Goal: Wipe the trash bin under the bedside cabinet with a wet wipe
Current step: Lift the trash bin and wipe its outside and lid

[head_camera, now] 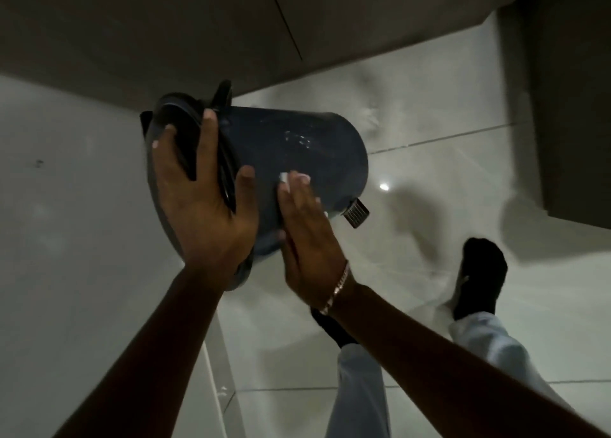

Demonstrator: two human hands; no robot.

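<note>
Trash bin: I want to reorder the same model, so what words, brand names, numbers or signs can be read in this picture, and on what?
None can be read.
Trash bin: faint pale raised marks on its dark blue side, too blurred to read.
Foot pedal: ribbed grooves only, no text.
Left hand and right hand cover part of the bin; anything beneath is hidden.

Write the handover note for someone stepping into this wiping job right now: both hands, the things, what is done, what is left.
Left hand: gripping the lid end of the trash bin, held tipped on its side above the floor.
Right hand: flat on the bin's side, a bit of white wet wipe showing at the fingertips.
Pedal points lower right.
Done: bin lifted out, wiping under way.
Left: finish the other sides, set the bin back.
</note>
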